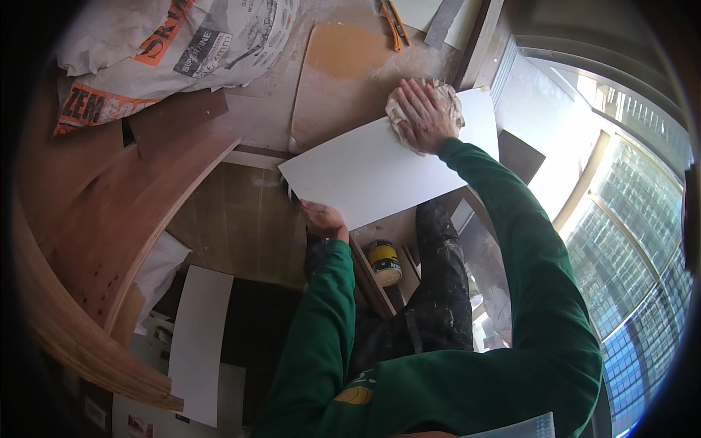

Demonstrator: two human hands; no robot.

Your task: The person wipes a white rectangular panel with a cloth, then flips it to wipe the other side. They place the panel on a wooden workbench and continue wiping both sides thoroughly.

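A long white board point(365, 174) lies slanted across the work surface's front edge, its near part reaching out over my legs. My left hand point(325, 219) is closed on its near left corner, with part of the fingers hidden. Near the board's far right part, my right hand point(423, 117) presses a crumpled off-white cloth point(454, 109) against its face. The fingers of that hand stretch over the cloth, which bunches out around them.
Behind the board are a tan sheet point(343, 51), an orange utility knife point(395, 25) and a large white-and-orange bag point(175, 58). A yellow-and-black tin point(383, 261) stands below, between my legs. A curved wooden panel point(124, 212) is left; windows point(628, 219) are right.
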